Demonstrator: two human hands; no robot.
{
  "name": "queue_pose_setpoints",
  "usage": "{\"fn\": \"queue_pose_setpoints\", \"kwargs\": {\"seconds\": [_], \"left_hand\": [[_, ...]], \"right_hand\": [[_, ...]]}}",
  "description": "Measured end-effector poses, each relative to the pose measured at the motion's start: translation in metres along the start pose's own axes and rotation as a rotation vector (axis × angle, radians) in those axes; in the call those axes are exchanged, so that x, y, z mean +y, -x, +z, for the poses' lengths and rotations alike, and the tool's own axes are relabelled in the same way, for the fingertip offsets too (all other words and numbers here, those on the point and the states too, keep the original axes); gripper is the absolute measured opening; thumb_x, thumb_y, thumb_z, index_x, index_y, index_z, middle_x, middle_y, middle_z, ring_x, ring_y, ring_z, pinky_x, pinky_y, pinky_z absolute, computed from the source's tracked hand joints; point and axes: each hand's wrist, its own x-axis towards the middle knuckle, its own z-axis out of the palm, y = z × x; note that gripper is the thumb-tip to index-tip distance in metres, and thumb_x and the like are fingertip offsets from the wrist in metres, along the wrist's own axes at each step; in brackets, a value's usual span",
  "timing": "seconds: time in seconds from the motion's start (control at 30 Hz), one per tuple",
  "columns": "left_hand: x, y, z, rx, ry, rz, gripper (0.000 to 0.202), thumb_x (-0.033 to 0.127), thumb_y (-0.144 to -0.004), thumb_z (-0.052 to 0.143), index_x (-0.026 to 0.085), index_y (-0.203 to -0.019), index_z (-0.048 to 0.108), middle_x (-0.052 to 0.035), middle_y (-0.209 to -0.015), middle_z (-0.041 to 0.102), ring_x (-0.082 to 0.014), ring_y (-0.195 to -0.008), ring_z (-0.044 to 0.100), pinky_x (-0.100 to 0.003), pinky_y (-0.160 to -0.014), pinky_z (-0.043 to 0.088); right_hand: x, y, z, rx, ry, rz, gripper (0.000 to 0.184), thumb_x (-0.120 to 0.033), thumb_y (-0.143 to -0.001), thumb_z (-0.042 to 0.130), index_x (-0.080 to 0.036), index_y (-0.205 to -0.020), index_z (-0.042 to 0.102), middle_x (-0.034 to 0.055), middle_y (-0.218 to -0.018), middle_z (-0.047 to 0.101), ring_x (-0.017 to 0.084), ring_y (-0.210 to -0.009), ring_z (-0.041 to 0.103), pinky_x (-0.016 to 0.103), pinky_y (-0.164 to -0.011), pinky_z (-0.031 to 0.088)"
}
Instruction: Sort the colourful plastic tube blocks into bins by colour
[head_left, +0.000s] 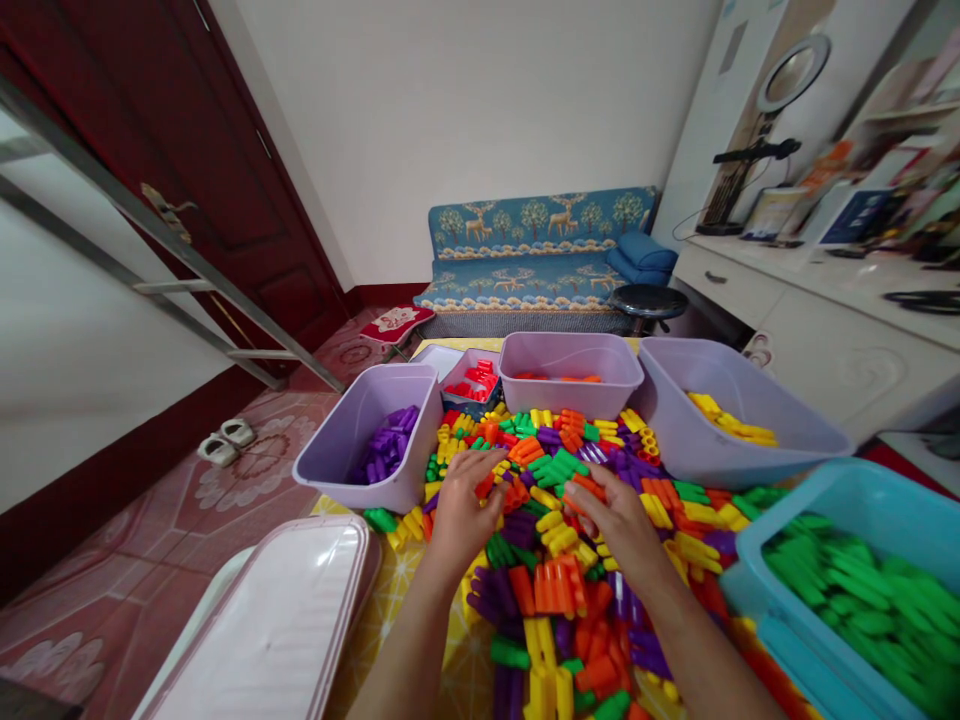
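A thick spread of plastic toy pieces, each like a row of joined tubes, lies in orange, green, yellow and purple. My left hand [466, 508] hovers over the left of the spread, fingers curved and apart, close to an orange piece [516, 493]; nothing shows in its grasp. To the right, my right hand [619, 515] has its thumb and fingers closed around an orange toy piece [584, 494]. A green piece [556, 468] lies just beyond those fingers. In front of both wrists is a larger orange piece [559, 586].
Lilac bins hold purple [324, 470], orange [574, 402] and yellow pieces [731, 420]. A small box [480, 382] contains red ones. At right stands a turquoise bin [750, 548] of green pieces. A white lid [270, 610] lies left, over the patterned tablecloth's [397, 590] edge.
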Motion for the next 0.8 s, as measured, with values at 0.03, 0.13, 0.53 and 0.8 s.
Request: {"fn": "queue_pose_setpoints", "kwargs": {"seconds": [0.03, 0.13, 0.53, 0.8], "left_hand": [[0.003, 0.000, 0.000, -0.026, 0.031, -0.010, 0.035, 0.020, -0.080, 0.064, 0.025, -0.115, 0.066, -0.0074, -0.113, 0.068, -0.0257, -0.111, 0.057, -0.045, -0.098, 0.045], [0.015, 0.002, 0.007, -0.074, 0.192, -0.053, 0.039, 0.034, -0.083, 0.064, 0.025, -0.121, 0.062, -0.0079, -0.120, 0.065, -0.0251, -0.114, 0.056, -0.042, -0.100, 0.043], [0.002, 0.008, 0.028, 0.186, 0.175, -0.244, 0.019, 0.032, -0.081, 0.064, 0.017, -0.091, 0.072, -0.0035, -0.079, 0.070, -0.0190, -0.074, 0.063, -0.031, -0.073, 0.050], [-0.006, 0.004, 0.030, 0.125, -0.025, 0.007, 0.038, 0.019, -0.085, 0.058, 0.027, -0.121, 0.061, -0.0066, -0.124, 0.060, -0.0240, -0.119, 0.051, -0.043, -0.102, 0.039]], "right_hand": [[-0.003, 0.002, 0.000, -0.033, -0.011, -0.006, 0.034, -0.045, -0.078, 0.061, -0.018, -0.099, 0.064, -0.0032, -0.055, 0.056, 0.009, -0.041, 0.042, 0.021, -0.039, 0.031], [-0.010, 0.006, 0.006, -0.124, 0.001, -0.045, 0.035, -0.043, -0.077, 0.062, -0.019, -0.103, 0.064, -0.0030, -0.058, 0.058, 0.010, -0.044, 0.046, 0.022, -0.041, 0.034], [0.006, 0.008, 0.009, 0.045, -0.141, 0.032, 0.043, -0.052, -0.068, 0.072, -0.018, -0.090, 0.058, -0.0009, -0.056, 0.062, 0.013, -0.045, 0.055, 0.020, -0.036, 0.033], [0.022, 0.001, -0.008, 0.220, -0.219, -0.025, 0.049, -0.048, -0.075, 0.069, -0.020, -0.114, 0.060, 0.0024, -0.075, 0.066, 0.015, -0.059, 0.059, 0.024, -0.048, 0.045]]}}
